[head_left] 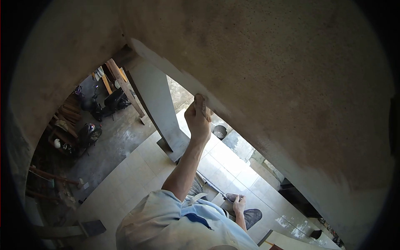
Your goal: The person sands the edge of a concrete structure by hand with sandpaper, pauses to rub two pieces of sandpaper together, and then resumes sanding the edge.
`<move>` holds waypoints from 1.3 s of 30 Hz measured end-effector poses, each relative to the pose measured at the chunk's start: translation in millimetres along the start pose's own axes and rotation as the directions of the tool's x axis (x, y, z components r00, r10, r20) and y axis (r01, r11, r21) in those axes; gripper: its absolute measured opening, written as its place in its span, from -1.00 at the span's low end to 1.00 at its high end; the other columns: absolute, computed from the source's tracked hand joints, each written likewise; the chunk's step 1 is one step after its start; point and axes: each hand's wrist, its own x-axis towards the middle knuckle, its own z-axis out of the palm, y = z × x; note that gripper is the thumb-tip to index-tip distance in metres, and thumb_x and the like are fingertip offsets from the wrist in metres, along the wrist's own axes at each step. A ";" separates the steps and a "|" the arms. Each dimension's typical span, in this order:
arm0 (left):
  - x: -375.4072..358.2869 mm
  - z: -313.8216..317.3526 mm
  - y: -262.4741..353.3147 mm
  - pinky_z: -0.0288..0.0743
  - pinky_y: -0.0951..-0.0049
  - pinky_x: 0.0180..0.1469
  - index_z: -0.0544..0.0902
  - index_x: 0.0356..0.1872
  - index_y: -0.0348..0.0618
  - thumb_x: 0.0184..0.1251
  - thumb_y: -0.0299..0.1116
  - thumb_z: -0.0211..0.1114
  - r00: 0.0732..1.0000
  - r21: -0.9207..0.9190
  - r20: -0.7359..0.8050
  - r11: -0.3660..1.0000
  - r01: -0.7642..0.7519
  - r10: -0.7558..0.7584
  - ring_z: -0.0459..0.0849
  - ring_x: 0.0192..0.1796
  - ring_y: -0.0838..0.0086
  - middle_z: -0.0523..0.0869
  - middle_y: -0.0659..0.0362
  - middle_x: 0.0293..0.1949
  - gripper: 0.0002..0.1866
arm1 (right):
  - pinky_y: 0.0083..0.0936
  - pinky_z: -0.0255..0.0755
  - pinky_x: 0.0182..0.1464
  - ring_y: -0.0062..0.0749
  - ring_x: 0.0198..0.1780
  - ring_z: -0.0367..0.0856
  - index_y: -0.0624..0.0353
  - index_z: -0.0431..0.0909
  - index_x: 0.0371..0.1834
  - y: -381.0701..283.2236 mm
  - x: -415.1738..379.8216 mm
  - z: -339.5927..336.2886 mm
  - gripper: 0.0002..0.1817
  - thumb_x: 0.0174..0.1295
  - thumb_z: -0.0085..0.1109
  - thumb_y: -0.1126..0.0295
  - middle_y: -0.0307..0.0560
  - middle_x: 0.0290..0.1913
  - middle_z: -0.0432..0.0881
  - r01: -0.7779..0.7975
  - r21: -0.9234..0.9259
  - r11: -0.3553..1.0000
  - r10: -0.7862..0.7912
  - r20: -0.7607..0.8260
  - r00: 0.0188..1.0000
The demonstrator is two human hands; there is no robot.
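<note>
My left hand (199, 117) is raised on an outstretched arm to the lower edge of a brown, patchy plastered beam (275, 96). Its fingers are closed with the thumb along the top, touching or very near the pale strip at that edge; what they hold, if anything, is hidden. Down by my thigh, my right hand (238, 206) is closed around a small greyish lump (232, 197) whose kind I cannot make out. A thin pale pole (211, 182) runs close to that lump. Behind my left wrist stands a pale square column (154, 96).
Far below, white tiles (137, 171) cover the floor. A dark bucket (219, 132) stands beyond the tiles. Parked motorbikes (114, 101), stacked timber (68, 114) and a leaning wooden post (125, 87) are at the left. A dark flat-ended piece (93, 227) juts in at lower left.
</note>
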 end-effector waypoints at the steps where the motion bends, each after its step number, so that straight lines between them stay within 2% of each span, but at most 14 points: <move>1: 1.9 2.7 2.3 -0.04 0.63 -0.67 0.28 -0.77 0.00 0.48 -0.14 0.09 0.999 -0.016 -0.042 1.000 0.020 -0.021 0.12 -0.79 0.74 0.21 0.39 -0.87 -0.47 | -0.24 0.43 -0.08 -0.02 -0.19 0.61 0.30 0.42 -0.15 1.4 -1.5 0.2 -0.71 0.33 0.04 0.25 0.20 -0.24 0.61 -0.006 0.025 1.000 0.006 -0.003 1.000; 8: -38.9 9.5 -9.2 -0.01 0.61 -0.68 0.28 -0.76 0.00 0.48 -0.16 0.11 0.999 0.204 0.044 0.979 0.003 -0.013 0.15 -0.78 0.74 0.26 0.38 -0.85 -0.48 | -0.27 0.44 -0.12 -0.06 -0.22 0.62 0.29 0.42 -0.15 6.3 3.5 6.3 -0.73 0.34 0.04 0.27 0.18 -0.25 0.63 -0.015 0.052 0.999 0.015 0.008 1.000; 9: -25.0 12.4 -0.5 0.01 0.62 -0.58 0.29 -0.77 -0.02 0.50 -0.12 0.06 0.999 0.167 0.024 0.985 -0.043 0.040 0.03 -0.78 0.76 0.14 0.44 -0.86 -0.46 | -0.28 0.45 -0.12 -0.07 -0.22 0.63 0.29 0.42 -0.15 5.5 2.8 3.8 -0.73 0.34 0.03 0.27 0.19 -0.25 0.63 -0.020 0.034 0.999 0.020 0.008 1.000; 13: -20.5 23.7 -5.5 0.40 0.58 0.03 0.45 -0.24 -0.16 0.51 -0.08 0.02 0.992 -0.004 -0.113 0.999 0.054 -0.055 0.44 -0.21 0.77 0.52 0.30 -0.32 -0.68 | -0.26 0.45 -0.09 -0.04 -0.19 0.63 0.28 0.43 -0.13 2.3 -0.1 1.1 -0.73 0.33 0.04 0.26 0.20 -0.23 0.63 -0.046 0.115 0.992 0.043 0.033 0.999; 16: -57.0 12.6 -11.9 0.30 0.69 -0.45 0.48 -0.47 -0.13 0.50 -0.17 0.07 0.976 -0.019 0.201 0.996 0.091 -0.085 0.31 -0.63 0.76 0.40 0.37 -0.68 -0.67 | -0.25 0.45 -0.09 -0.04 -0.19 0.63 0.27 0.43 -0.13 -6.1 -1.0 -0.1 -0.74 0.33 0.04 0.27 0.19 -0.24 0.63 -0.018 0.100 0.995 0.015 0.030 0.999; 19: -31.4 4.6 -9.6 -0.04 0.61 -0.66 0.25 -0.74 -0.02 0.47 -0.15 0.12 0.994 0.229 0.069 0.969 -0.097 0.084 0.15 -0.74 0.76 0.25 0.41 -0.81 -0.48 | -0.26 0.45 -0.08 -0.05 -0.17 0.62 0.27 0.43 -0.13 8.1 4.8 2.8 -0.74 0.33 0.04 0.27 0.19 -0.23 0.62 -0.008 0.055 0.998 0.008 0.004 1.000; 24: -51.4 46.2 -1.2 0.03 0.65 -0.62 0.30 -0.72 0.00 0.49 -0.15 0.08 0.976 -0.148 -0.134 0.978 0.150 -0.170 0.17 -0.78 0.76 0.27 0.40 -0.83 -0.51 | -0.26 0.45 -0.07 -0.06 -0.16 0.62 0.27 0.43 -0.14 4.7 -0.6 3.5 -0.74 0.34 0.04 0.27 0.18 -0.22 0.61 -0.066 0.146 0.987 0.064 0.021 0.998; 27: -68.4 26.5 -6.5 0.17 0.71 -0.41 0.34 -0.68 0.00 0.51 -0.16 0.05 0.987 0.083 0.110 0.991 0.104 -0.113 0.22 -0.73 0.76 0.28 0.39 -0.81 -0.54 | -0.27 0.45 -0.07 -0.08 -0.16 0.62 0.27 0.43 -0.14 13.5 5.9 9.7 -0.74 0.34 0.04 0.26 0.19 -0.21 0.61 -0.033 0.078 0.996 0.034 -0.010 0.999; 28: -61.6 16.8 2.0 0.32 0.79 -0.10 0.35 -0.64 0.00 0.52 -0.17 0.04 0.979 0.171 0.143 0.978 0.117 -0.143 0.24 -0.64 0.79 0.29 0.42 -0.75 -0.58 | -0.27 0.45 -0.07 -0.08 -0.17 0.62 0.26 0.43 -0.14 14.9 5.9 8.6 -0.74 0.34 0.04 0.26 0.18 -0.22 0.62 -0.022 0.062 0.998 0.024 -0.029 0.999; 30: -39.7 21.7 5.1 0.33 0.76 -0.29 0.26 -0.72 0.04 0.51 -0.13 0.04 0.995 0.031 0.082 0.998 0.054 -0.056 0.10 -0.74 0.75 0.20 0.42 -0.81 -0.50 | -0.27 0.45 -0.08 -0.09 -0.18 0.63 0.26 0.43 -0.14 19.4 5.0 11.1 -0.74 0.34 0.04 0.26 0.17 -0.24 0.62 -0.003 0.033 0.999 0.005 -0.062 0.998; 33: -44.4 33.7 -3.4 0.26 0.60 -0.44 0.35 -0.65 -0.01 0.49 -0.02 0.03 0.959 -0.218 -0.129 0.950 0.222 -0.253 0.10 -0.75 0.72 0.23 0.40 -0.84 -0.53 | -0.28 0.45 -0.10 -0.08 -0.21 0.64 0.25 0.43 -0.15 30.3 9.2 16.0 -0.75 0.34 0.05 0.26 0.15 -0.28 0.63 -0.038 0.118 0.992 0.041 -0.027 0.999; 35: -68.1 46.4 1.3 0.12 0.57 -0.52 0.38 -0.47 -0.02 0.49 -0.03 0.04 0.968 -0.198 -0.013 0.950 0.242 -0.250 0.06 -0.76 0.69 0.21 0.42 -0.85 -0.63 | -0.29 0.45 -0.12 -0.09 -0.23 0.64 0.25 0.43 -0.16 38.5 11.6 19.4 -0.75 0.34 0.05 0.26 0.14 -0.30 0.64 -0.006 0.105 0.994 0.010 -0.043 0.999; 38: -69.9 32.5 3.4 0.02 0.52 -0.56 0.30 -0.73 0.03 0.49 -0.04 0.04 0.977 0.128 0.059 0.972 0.195 -0.204 0.01 -0.76 0.69 0.17 0.39 -0.86 -0.48 | -0.20 0.44 -0.07 0.02 -0.15 0.62 0.27 0.42 -0.12 26.8 10.0 14.9 -0.72 0.33 0.03 0.24 0.21 -0.23 0.61 -0.025 0.093 0.995 0.025 0.005 1.000; 39: -61.5 22.8 7.2 0.21 0.55 -0.29 0.32 -0.66 0.05 0.49 -0.02 0.02 0.969 0.098 0.124 0.975 0.200 -0.211 0.05 -0.73 0.71 0.17 0.42 -0.82 -0.53 | -0.15 0.43 -0.04 0.07 -0.11 0.60 0.28 0.42 -0.10 21.0 8.5 9.2 -0.70 0.33 0.03 0.24 0.25 -0.19 0.60 -0.048 0.086 0.995 0.045 0.031 0.999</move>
